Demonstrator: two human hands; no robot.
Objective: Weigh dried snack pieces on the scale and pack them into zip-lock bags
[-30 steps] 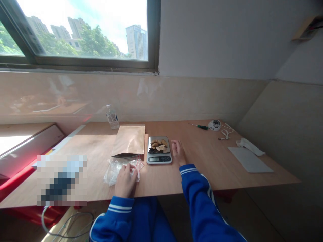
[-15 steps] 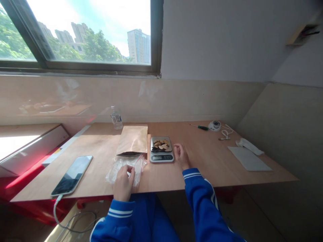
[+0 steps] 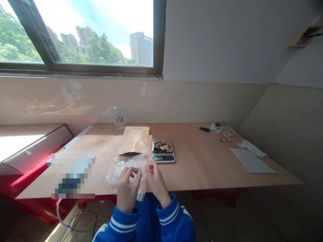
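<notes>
In the head view, both hands meet at the near edge of the light wooden desk (image 3: 207,161), each coming out of a blue sleeve with white stripes at the cuff. The left hand (image 3: 127,188) and the right hand (image 3: 156,181) are both pinched onto a clear plastic zip bag with a red seal strip (image 3: 141,174), fingers closed on its upper part, so that the bag hangs between them partly over the desk's near edge. Just behind it, touching or nearly so, lies a heap of further clear plastic bags (image 3: 118,168) on the desk. Beyond that heap a flat brown kraft paper pouch (image 3: 135,140) lies with its dark open mouth toward the person. Just right of the pouch stands a small silver digital kitchen scale (image 3: 163,154) with pale dried slices (image 3: 162,145) piled on its platform. A small clear plastic bottle with a label (image 3: 118,118) stands upright at the far edge, behind the pouch. Toward the far right corner lie a green-handled screwdriver (image 3: 201,128), a round white device (image 3: 217,127) and a white coiled cable (image 3: 227,135), near one another. At the right edge lie a flat grey sheet (image 3: 251,160) and a crumpled white cloth (image 3: 251,148) just behind it.
</notes>
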